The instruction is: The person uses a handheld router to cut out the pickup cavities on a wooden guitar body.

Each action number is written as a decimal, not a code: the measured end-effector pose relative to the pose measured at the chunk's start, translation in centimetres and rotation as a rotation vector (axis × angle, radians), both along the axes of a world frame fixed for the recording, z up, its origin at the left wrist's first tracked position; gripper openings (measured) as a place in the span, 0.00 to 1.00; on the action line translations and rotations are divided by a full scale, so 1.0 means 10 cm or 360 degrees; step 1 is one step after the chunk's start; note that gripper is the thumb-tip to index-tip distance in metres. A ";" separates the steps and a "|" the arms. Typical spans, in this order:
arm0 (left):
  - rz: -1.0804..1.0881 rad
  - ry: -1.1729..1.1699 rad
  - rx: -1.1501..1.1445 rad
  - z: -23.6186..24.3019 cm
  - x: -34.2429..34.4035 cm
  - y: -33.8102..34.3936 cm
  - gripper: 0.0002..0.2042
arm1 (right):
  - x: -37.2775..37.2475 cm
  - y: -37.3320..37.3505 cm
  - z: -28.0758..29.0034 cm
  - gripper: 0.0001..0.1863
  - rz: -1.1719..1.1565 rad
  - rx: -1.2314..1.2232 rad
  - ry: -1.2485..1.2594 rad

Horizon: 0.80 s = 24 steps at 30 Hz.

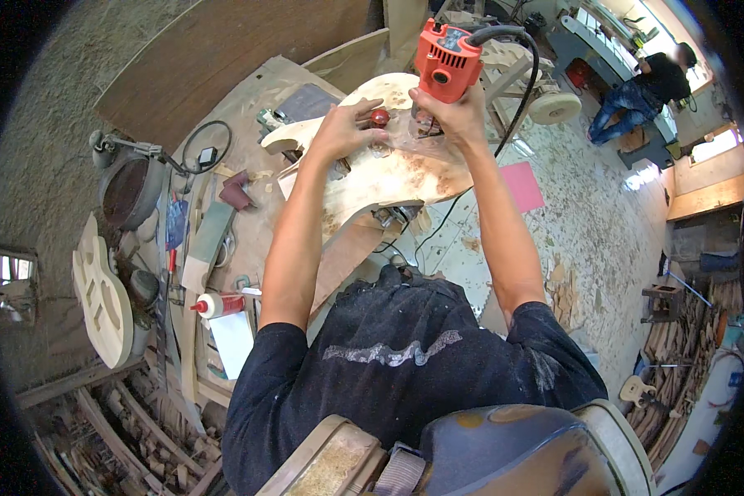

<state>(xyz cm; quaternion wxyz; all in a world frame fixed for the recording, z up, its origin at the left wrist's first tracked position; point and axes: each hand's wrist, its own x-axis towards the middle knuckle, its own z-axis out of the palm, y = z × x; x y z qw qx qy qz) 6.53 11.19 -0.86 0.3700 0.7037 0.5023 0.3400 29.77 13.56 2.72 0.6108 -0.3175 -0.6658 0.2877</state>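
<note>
A red handheld router [450, 59] stands on a clear base plate over a pale wooden guitar body [372, 186]. My right hand [461, 120] wraps round the lower part of its motor housing. My left hand [345, 131] curls its thumb and fingers loosely about the red ball knob [379, 117] on the base. Brownish marks spot the guitar body's top, which overhangs the near side of the workbench [260, 207]. The router's bit is hidden by the base and my right hand.
A black power cord [535, 78] loops from the router down past my right forearm. On the bench's left lie a red-capped glue bottle [221, 305], a sanding block [211, 236] and a folded brown sheet [236, 190]. A person [657, 83] in dark clothes is at the far right.
</note>
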 end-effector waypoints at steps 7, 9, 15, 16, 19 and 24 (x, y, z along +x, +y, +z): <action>0.0002 -0.0037 0.0067 -0.15 0.03 0.06 0.38 | -0.01 -0.09 0.09 0.31 0.0153 -0.0300 0.0193; -0.0001 -0.0089 0.0062 -0.14 0.06 0.07 0.37 | 0.02 -0.06 0.08 0.31 0.0165 -0.0321 0.0217; 0.0049 0.0077 0.0148 -0.05 0.10 0.03 0.37 | 0.05 -0.06 0.12 0.30 0.0049 -0.0222 0.0026; 0.0073 0.0125 0.0195 -0.06 0.10 0.03 0.37 | 0.03 -0.08 0.15 0.30 0.0107 -0.0276 0.0080; 0.0109 0.0215 0.0281 -0.08 0.11 0.06 0.38 | 0.03 -0.04 0.14 0.28 0.0181 -0.0282 0.0139; 0.0101 0.0153 0.0224 -0.08 0.08 0.08 0.39 | -0.02 0.03 0.14 0.25 0.0285 -0.0270 0.0228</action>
